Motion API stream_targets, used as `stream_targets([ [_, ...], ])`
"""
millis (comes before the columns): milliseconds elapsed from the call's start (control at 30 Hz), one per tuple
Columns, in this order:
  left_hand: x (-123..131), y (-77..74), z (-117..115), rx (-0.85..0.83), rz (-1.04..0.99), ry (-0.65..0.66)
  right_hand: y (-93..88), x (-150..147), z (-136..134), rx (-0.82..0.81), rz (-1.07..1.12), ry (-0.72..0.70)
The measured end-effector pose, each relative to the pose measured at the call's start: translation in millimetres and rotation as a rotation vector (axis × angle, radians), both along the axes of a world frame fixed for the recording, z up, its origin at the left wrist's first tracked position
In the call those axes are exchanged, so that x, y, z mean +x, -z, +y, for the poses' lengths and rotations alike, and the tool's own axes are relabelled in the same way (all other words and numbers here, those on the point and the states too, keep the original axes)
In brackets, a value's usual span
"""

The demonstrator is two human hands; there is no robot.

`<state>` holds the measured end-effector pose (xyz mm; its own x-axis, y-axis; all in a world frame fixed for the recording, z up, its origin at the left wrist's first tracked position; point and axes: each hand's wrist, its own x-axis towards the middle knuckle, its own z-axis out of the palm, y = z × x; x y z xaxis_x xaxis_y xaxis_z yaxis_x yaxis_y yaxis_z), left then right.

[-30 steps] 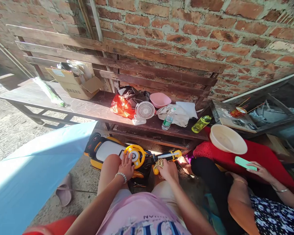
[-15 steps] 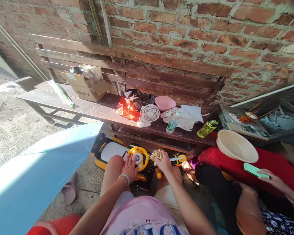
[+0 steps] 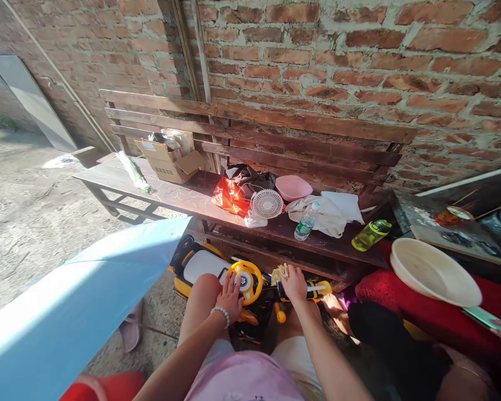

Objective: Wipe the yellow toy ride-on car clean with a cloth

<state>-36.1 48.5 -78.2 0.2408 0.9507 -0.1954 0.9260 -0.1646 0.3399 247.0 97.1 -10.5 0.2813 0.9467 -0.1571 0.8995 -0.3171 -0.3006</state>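
Observation:
A yellow and black toy ride-on car (image 3: 200,264) stands on the ground in front of my knees, under a wooden bench. My left hand (image 3: 232,295), with a bead bracelet on the wrist, rests with spread fingers against the car's yellow steering wheel (image 3: 246,278). My right hand (image 3: 294,281) is closed on a crumpled yellowish cloth (image 3: 280,273) and presses it on the car's black and yellow handlebar (image 3: 317,289), just right of the wheel.
The wooden bench (image 3: 183,195) against the brick wall holds a cardboard box (image 3: 169,164), a red bag (image 3: 229,195), a small white fan (image 3: 266,205), a pink bowl (image 3: 293,187), a water bottle (image 3: 305,223) and a green bottle (image 3: 371,235). A blue sheet (image 3: 79,301) lies left. Another person sits at right beside a cream basin (image 3: 434,273).
The camera has tilted up and swung left, so everything sits lower and further right. My right hand moved the cloth up from the lower handlebar to beside the steering wheel. My left hand stayed on the wheel.

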Motion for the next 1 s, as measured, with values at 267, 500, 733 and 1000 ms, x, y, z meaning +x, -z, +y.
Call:
stream_targets([
  [267,26,12.1,2,0.264,0.015,-0.066,16.6,9,-3,0.031,-0.074,-0.073],
  [500,40,27.1,17,0.366,0.013,-0.037,31.1,23,-25,0.132,-0.053,-0.197],
  [733,29,30.2,14,0.416,0.016,0.059,8.0,113,-31,-0.084,-0.293,-0.155],
  [1000,33,18.8,14,0.331,0.005,0.048,-4.7,70,34,-0.29,0.064,-0.26],
])
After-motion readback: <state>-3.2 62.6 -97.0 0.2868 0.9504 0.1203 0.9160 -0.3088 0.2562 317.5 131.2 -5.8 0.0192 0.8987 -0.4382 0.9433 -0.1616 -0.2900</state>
